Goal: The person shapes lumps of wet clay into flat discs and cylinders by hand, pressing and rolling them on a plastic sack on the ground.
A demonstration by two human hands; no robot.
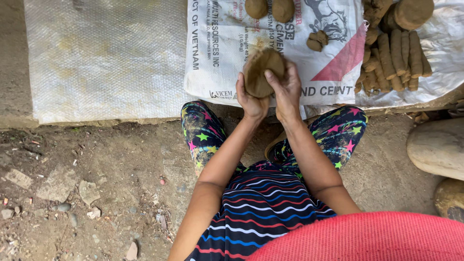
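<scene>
A flattened brown clay lump [263, 71] sits between both hands, held above a white printed sack [217, 53] spread on the ground. My left hand [249, 99] cups it from below and the left. My right hand [287, 89] grips its right side, with the thumb pressed on its face. Both forearms reach forward over knees in star-patterned leggings [203, 133].
Two clay balls [269, 8] and a small clay piece [317, 40] lie on the sack. Several clay rolls [394, 60] and a clay disc [413, 12] sit at the right. A plain white sack [104, 58] lies left. Large stones [437, 147] rest at the right; dirt ground holds rubble.
</scene>
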